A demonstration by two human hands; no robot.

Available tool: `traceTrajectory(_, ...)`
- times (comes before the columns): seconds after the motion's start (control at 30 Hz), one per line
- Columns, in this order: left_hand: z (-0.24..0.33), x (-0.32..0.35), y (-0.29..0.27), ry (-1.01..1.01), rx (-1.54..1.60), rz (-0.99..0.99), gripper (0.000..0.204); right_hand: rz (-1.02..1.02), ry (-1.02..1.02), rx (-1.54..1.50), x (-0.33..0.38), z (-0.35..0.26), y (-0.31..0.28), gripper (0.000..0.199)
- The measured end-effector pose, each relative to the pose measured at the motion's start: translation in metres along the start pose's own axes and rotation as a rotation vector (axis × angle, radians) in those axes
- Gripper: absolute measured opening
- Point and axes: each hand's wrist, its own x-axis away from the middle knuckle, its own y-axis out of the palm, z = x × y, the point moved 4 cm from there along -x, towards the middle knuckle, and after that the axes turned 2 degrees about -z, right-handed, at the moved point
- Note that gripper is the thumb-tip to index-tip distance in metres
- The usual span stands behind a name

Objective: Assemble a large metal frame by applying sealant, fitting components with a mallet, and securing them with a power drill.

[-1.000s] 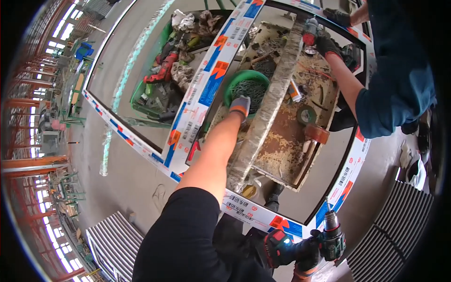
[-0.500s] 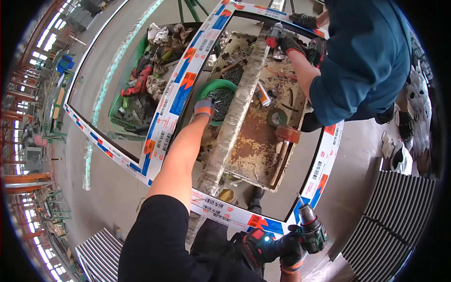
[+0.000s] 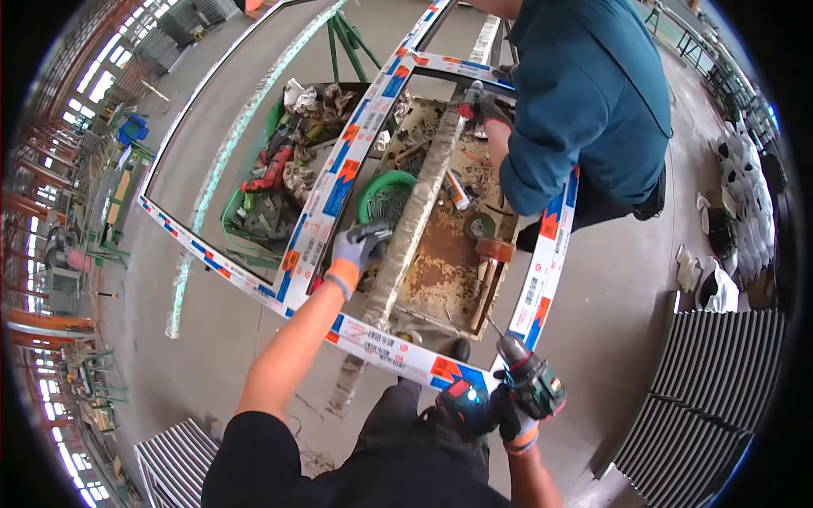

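Observation:
My left hand (image 3: pixel 357 247), in a grey glove with dark fingers and an orange cuff, is just on the near side of a green bowl (image 3: pixel 390 179). Screws (image 3: pixel 387 206) fill that bowl. Its fingers are drawn together; whatever they hold is too small to make out. A green and black cordless drill (image 3: pixel 532 383) is gripped in my gloved right hand (image 3: pixel 510 416), bit pointing up and away. The drill is by the near right corner of a large window frame (image 3: pixel 391 354) wrapped in printed white, blue and orange film.
Across the frame, a co-worker in a teal shirt (image 3: pixel 584 102) holds another drill (image 3: pixel 471 100). A wrapped bar (image 3: pixel 415 229) runs beneath the frame, over a rusty tray (image 3: pixel 440 275) with a mallet (image 3: pixel 494 249) and tape roll (image 3: pixel 479 226). Ribbed profiles (image 3: pixel 694 398) are stacked at right.
My left hand has come out of the bowl of screws toward me. The drill in my right hand has shifted slightly left and up. The co-worker appears farther left as my view shifted.

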Motion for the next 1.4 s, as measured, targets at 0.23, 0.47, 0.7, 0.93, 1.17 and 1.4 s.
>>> traceTrajectory(0.23,-0.014,0.218,0.006,-0.149,0.113,0.037,0.02,-0.142,-0.512,0.562,-0.036,-0.008,-0.011,0.018)
traceTrajectory(0.47,-0.021,0.336,0.112,0.083,-0.016,0.017,0.021,-0.187,-1.159,0.98,-0.01,-0.056,0.011,0.018)
traceTrajectory(0.7,-0.029,0.385,0.133,0.281,-0.394,-0.077,0.029,-0.185,-1.218,1.047,0.042,-0.075,0.023,0.019)
traceTrajectory(0.93,-0.055,0.439,0.155,0.326,-0.591,-0.049,0.035,-0.503,-0.911,0.827,0.074,-0.055,-0.016,0.022)
traceTrajectory(1.17,-0.077,0.457,0.148,0.2,-0.614,-0.008,0.033,-0.968,-0.374,0.585,0.073,-0.057,-0.054,0.034)
traceTrajectory(1.4,-0.116,0.445,0.151,0.047,-0.463,0.298,0.024,-1.004,-0.287,0.439,0.031,-0.049,-0.129,0.048)
